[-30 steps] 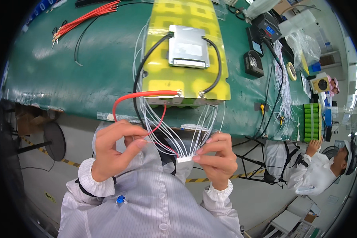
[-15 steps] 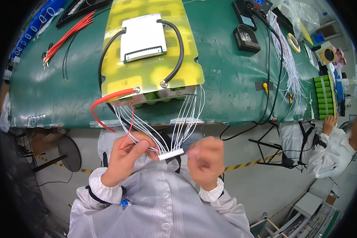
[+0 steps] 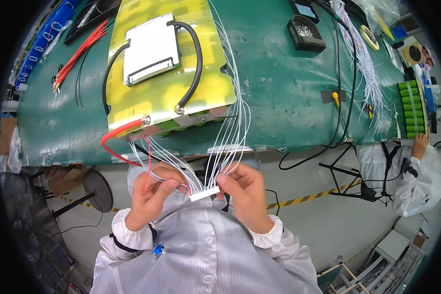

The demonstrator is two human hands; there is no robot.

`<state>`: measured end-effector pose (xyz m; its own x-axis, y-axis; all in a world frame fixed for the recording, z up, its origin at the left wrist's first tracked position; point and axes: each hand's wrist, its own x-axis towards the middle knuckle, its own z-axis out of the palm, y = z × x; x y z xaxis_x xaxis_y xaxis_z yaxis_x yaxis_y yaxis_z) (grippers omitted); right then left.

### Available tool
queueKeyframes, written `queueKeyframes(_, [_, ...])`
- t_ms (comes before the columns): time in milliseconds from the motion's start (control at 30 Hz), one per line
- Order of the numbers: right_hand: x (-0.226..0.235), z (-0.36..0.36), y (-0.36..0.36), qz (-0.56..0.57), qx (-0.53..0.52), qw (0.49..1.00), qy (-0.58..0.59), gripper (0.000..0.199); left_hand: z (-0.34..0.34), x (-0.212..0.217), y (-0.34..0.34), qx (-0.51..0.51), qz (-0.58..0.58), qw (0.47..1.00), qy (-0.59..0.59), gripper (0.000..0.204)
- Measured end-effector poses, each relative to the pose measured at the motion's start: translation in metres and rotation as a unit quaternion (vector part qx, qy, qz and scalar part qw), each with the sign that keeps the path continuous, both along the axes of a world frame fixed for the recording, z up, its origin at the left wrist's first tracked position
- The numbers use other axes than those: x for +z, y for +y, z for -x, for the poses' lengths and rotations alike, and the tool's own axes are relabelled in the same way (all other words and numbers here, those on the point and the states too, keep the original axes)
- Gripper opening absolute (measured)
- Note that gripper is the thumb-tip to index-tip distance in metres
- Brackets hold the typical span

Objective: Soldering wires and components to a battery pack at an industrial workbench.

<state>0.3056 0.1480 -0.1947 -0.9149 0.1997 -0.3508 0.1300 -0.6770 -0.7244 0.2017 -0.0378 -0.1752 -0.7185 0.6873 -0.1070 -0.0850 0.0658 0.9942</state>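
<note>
A white multi-pin connector [image 3: 204,194] is held just off the table's front edge, with many thin white wires [image 3: 230,139] and one red wire running up from it to the battery pack. My left hand [image 3: 152,196] is closed, thumb against fingers, on the wires beside the connector's left end. Closed at the other end, my right hand [image 3: 246,196] pinches the connector and the wires next to it. The battery pack has a yellow top plate [image 3: 201,78] with green cells under it. On that plate lies a white circuit module [image 3: 149,46] with black cables and a socket row along its near edge.
A green mat [image 3: 279,108] covers the table. Red wires [image 3: 81,54] lie at left. To the right are a black tray of small parts [image 3: 306,34], a white wire bundle [image 3: 360,73] and a black cable [image 3: 353,73]. A co-worker's hand [image 3: 419,146] touches green cells [image 3: 412,110].
My right hand, blurred and apart from the connector before, now grips its right end. The pack appears further left in the view, and more white wires show along its right side.
</note>
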Motion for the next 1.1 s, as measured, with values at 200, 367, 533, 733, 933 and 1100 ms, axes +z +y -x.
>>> queueKeyframes(200, [0.001,-0.007,-0.005,-0.012,-0.029,0.999,0.024,0.005,-0.005,-0.002,-0.002,-0.002,0.021,1.000,-0.008,0.017])
queueKeyframes(367, [-0.001,-0.010,-0.008,-0.063,-0.031,0.996,0.056,0.007,-0.020,0.008,0.011,0.068,-0.115,0.926,-0.352,0.024])
queueKeyframes(533, [-0.008,-0.013,-0.007,-0.114,-0.032,0.990,0.074,0.008,-0.010,0.021,0.021,0.036,-0.040,0.895,-0.444,0.023])
queueKeyframes(733, [-0.012,-0.010,-0.010,-0.016,-0.027,0.999,0.015,0.014,-0.004,0.017,0.017,-0.006,-0.041,0.927,-0.373,0.029])
queueKeyframes(933, [-0.004,0.003,-0.007,0.014,-0.027,1.000,0.002,0.019,0.001,0.021,0.015,-0.023,-0.005,0.949,-0.314,0.031])
queueKeyframes(1100, [-0.001,0.007,-0.009,0.012,-0.054,0.998,0.018,0.018,0.003,0.019,0.014,-0.052,-0.007,0.957,-0.285,0.028])
